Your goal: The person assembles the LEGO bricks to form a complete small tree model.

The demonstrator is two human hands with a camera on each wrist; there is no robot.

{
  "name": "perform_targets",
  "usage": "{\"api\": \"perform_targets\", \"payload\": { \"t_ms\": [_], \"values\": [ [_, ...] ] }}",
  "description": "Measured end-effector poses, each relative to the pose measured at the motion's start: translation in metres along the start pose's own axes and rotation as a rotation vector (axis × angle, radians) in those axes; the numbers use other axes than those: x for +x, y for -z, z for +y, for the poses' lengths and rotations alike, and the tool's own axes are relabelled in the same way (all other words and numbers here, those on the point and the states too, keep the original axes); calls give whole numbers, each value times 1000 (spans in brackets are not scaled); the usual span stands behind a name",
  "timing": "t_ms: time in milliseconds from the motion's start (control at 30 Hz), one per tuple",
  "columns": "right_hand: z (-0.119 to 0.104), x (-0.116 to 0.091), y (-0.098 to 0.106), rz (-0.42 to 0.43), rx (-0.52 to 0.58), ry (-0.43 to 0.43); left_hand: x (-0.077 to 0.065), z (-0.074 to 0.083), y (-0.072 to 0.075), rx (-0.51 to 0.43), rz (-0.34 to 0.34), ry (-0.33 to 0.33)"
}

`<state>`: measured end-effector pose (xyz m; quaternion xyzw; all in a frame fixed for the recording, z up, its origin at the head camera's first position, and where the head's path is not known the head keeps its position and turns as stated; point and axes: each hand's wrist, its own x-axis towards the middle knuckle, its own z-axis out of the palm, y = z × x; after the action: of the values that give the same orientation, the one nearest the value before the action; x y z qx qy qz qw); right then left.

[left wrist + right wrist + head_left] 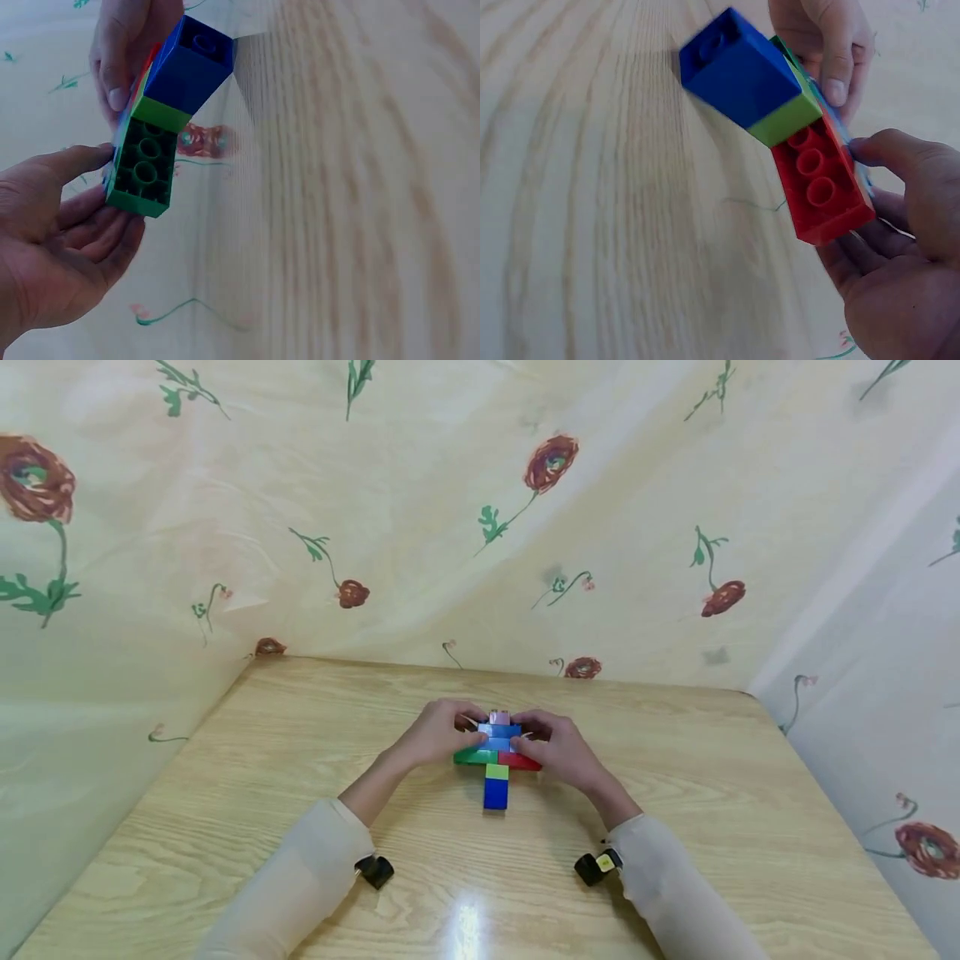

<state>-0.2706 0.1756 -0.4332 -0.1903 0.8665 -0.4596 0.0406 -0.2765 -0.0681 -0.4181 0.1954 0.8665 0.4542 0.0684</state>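
Note:
Both hands hold one build of toy building bricks point(500, 744) between them over the table. My left hand point(433, 735) grips its left side, with the thumb on the near face and the fingers behind. On the other side my right hand point(564, 750) grips it the same way. A pink brick point(499, 717) tops the build, above rows of blue bricks. Below these lie a green brick point(141, 169) on the left and a red brick point(823, 184) on the right, hollow undersides showing. From their middle extend a lime green brick point(497, 771) and a dark blue brick point(495, 794).
The wood-grain table point(720, 793) spreads around the hands. A flower-patterned cloth point(420, 510) hangs behind it and along both sides. Black wrist devices point(375, 870) sit at the cuffs of the white sleeves point(300, 868).

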Motion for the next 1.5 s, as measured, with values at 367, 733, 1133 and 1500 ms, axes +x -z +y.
{"api": "perform_targets", "payload": {
  "t_ms": [367,733,1133,1500],
  "values": [
    [11,4,-10,-77,16,-167,9,-23,-12,-26,-94,72],
    [17,4,-10,-63,17,-179,12,-31,-15,-53,-97,53],
    [15,7,-10,-73,-18,-173,13,-33,-15,-62,-91,69],
    [22,11,-10,-67,-39,-166,15,-35,-17,-40,-72,76]
  ]
}}
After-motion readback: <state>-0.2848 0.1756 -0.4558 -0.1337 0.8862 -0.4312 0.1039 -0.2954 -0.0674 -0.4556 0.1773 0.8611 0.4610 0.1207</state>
